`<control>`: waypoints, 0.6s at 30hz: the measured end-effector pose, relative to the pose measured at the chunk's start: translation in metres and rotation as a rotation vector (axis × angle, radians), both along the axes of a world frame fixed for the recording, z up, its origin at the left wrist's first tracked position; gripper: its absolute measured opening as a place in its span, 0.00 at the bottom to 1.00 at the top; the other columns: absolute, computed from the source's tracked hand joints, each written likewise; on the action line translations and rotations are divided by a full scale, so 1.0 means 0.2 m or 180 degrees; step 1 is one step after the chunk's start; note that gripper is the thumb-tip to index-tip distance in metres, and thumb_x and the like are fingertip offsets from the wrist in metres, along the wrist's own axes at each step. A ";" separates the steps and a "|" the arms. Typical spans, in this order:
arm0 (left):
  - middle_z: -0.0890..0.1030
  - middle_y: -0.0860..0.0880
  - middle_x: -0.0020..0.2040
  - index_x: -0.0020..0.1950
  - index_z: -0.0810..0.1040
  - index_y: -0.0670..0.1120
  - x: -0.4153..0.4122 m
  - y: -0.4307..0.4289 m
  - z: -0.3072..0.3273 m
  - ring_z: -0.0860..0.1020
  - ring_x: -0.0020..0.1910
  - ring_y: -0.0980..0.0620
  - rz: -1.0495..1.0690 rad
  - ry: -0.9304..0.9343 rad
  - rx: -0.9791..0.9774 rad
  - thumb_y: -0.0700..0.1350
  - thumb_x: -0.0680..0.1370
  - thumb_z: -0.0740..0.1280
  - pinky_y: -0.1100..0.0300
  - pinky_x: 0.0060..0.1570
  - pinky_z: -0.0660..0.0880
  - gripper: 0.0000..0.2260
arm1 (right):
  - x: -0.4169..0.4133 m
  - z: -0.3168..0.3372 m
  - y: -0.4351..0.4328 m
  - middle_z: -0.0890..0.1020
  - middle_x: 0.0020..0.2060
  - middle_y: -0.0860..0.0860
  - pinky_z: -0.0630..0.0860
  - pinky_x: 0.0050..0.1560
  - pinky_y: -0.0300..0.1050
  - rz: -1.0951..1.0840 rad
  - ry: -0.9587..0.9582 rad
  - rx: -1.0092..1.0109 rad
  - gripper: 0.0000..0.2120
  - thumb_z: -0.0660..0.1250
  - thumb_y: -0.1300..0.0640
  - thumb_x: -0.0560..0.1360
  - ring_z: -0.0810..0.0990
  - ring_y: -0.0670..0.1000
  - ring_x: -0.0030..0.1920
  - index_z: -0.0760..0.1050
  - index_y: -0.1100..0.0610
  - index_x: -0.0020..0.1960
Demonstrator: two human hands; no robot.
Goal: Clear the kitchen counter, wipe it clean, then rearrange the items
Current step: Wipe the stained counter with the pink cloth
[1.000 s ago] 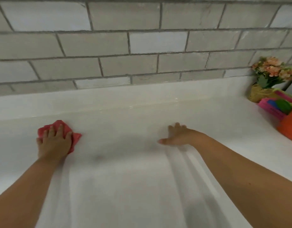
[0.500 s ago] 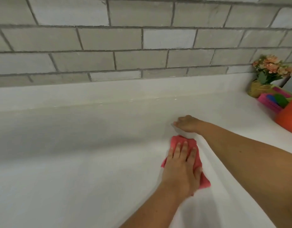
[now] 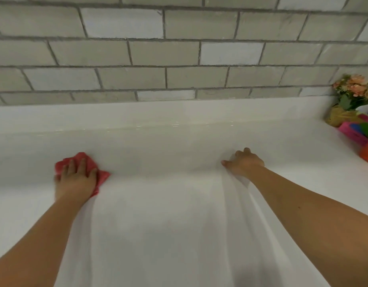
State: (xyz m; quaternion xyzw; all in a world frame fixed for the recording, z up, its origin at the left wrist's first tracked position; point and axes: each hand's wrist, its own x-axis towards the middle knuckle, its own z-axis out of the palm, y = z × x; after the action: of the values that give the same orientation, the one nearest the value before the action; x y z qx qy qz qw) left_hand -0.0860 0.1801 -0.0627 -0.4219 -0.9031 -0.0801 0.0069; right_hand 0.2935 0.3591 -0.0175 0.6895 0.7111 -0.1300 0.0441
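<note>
Wiping stage in hand. The left hand [image 3: 76,179] lies flat on the red cloth [image 3: 100,176], fingers spread and pressing it to the white counter [image 3: 168,214] — a palm-down hold that suits scrubbing, not gripping. The right hand [image 3: 244,163] rests on the bare counter, fingers loosely curled, holding nothing — probably bracing the body. The flower pot [image 3: 342,116] and coloured containers [image 3: 357,131] stand crowded at the far right corner, apparently kept clear of the wiped stretch.

Soft, even indoor light, fairly bright. The white tabletop [image 3: 179,214] carries faint shadows under both forearms and small glints along its back edge. The left hand [image 3: 75,179] looks slightly motion-blurred. The tile wall [image 3: 179,59] bows, probably from wide-angle distortion.
</note>
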 end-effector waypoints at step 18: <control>0.44 0.45 0.78 0.77 0.45 0.47 1.88 -0.17 0.05 0.41 0.77 0.48 -0.1946 -0.0394 -0.0078 0.54 0.81 0.46 0.50 0.74 0.36 0.27 | 0.31 0.12 -0.47 0.66 0.68 0.53 0.65 0.65 0.53 0.0290 0.0114 -0.0039 0.24 0.62 0.51 0.74 0.66 0.57 0.68 0.66 0.52 0.70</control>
State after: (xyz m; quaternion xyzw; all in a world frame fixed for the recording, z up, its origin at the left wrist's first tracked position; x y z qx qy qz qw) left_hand 0.2902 0.1468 -0.0528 -0.6683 -0.7340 -0.0930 -0.0776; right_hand 0.3559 0.2654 0.0062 0.6537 0.7417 -0.1446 0.0415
